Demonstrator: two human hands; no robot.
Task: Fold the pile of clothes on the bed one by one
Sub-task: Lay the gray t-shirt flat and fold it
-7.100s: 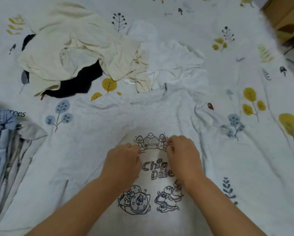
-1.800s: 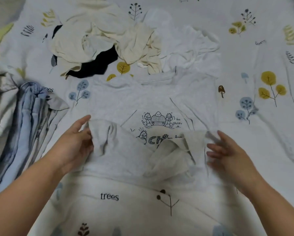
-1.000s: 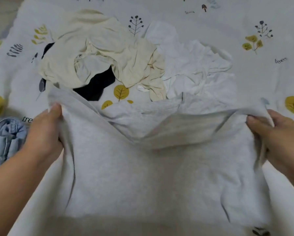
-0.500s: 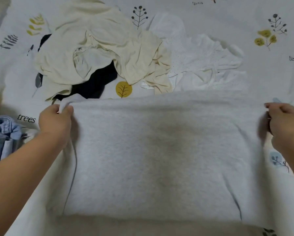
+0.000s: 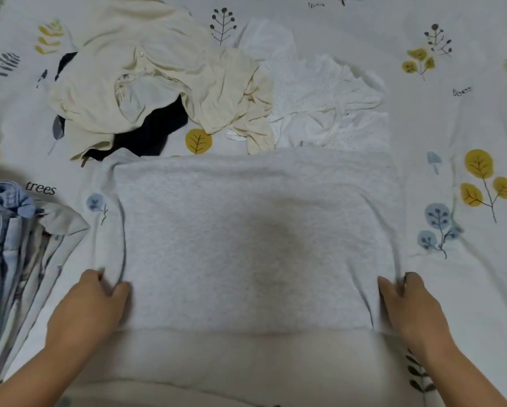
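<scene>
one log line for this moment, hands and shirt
stage: mid-fold | grey sweatshirt: folded, flat on bed sheet | left hand: pinching left edge | right hand: pinching right edge | unfolded pile: behind

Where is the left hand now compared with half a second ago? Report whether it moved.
Yes. The left hand moved toward the person, from the far left corner of the folded light grey sweatshirt to its near left corner.
</scene>
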